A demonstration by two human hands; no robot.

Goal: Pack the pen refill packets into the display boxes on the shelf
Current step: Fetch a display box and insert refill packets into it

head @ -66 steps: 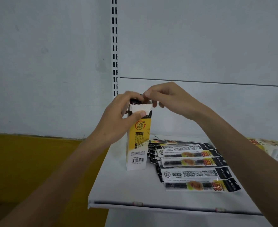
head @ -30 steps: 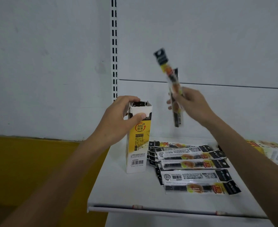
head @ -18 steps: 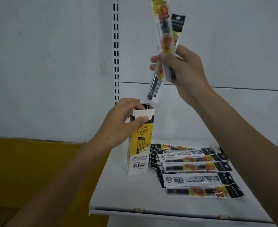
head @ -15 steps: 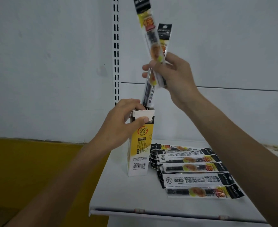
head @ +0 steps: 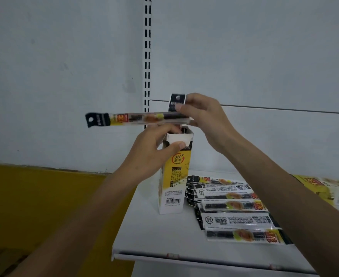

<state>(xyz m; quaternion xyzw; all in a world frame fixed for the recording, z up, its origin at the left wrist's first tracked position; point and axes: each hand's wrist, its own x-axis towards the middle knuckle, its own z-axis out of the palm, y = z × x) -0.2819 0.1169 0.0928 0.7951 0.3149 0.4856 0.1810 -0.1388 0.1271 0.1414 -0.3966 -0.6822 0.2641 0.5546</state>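
Upright display box (head: 174, 188) on the white shelf (head: 154, 240), with a held packet (head: 144, 117) lying crosswise above its open top.

The shelf juts from a pale back panel with a slotted upright (head: 147, 56). The yellow-and-white box stands near the shelf's left end. Loose packets (head: 234, 206) lie fanned flat just to its right, and a yellow printed carton (head: 324, 188) lies at the far right. The left grip (head: 152, 152) clasps the box's top, thumb on the front flap. The right grip (head: 202, 118) pinches the level packet by one end, its black header pointing left. A second header (head: 176, 99) sticks up behind the fingers.
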